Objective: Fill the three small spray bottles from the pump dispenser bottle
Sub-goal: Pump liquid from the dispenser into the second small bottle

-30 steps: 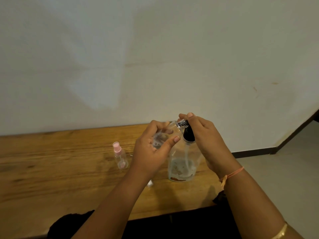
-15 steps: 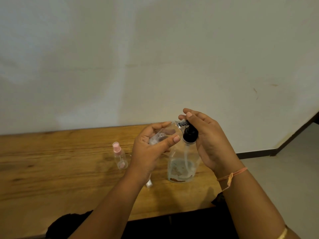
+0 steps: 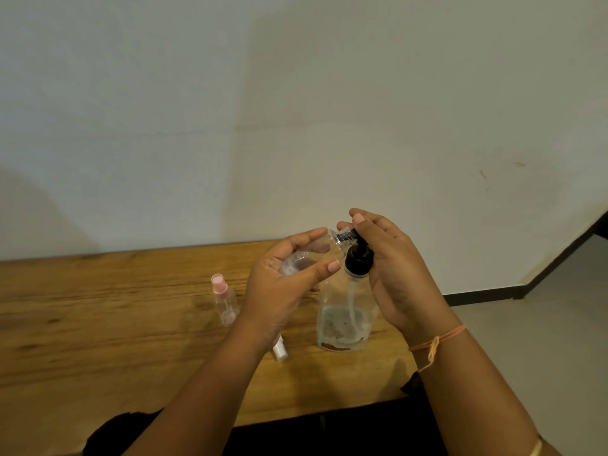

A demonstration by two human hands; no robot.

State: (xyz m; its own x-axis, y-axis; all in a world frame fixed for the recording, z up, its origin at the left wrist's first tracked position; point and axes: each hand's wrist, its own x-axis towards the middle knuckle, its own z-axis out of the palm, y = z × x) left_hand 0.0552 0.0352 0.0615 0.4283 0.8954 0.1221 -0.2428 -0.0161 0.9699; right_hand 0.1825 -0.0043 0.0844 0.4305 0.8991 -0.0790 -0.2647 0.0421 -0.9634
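Standing on the grainy wooden table (image 3: 98, 324), a small clear spray bottle (image 3: 225, 304) with a pink cap sits at nine o'clock from the pump dispenser bottle (image 3: 345, 320). A white sprayer top (image 3: 280, 351) lies on its side under your left hand (image 3: 279, 291), whose fingers and thumb half-close round a second clear bottle (image 3: 304, 260), tilted with its neck toward two o'clock, at the spout. The pump dispenser bottle is clear plastic, with liquid low inside. Your right hand (image 3: 394, 271) curls over its black pump head (image 3: 359, 260), fingertips on the spout.

wooden table (image 3: 98, 340), pump bottle (image 3: 343, 324), pink-capped spray bottle (image 3: 225, 304)
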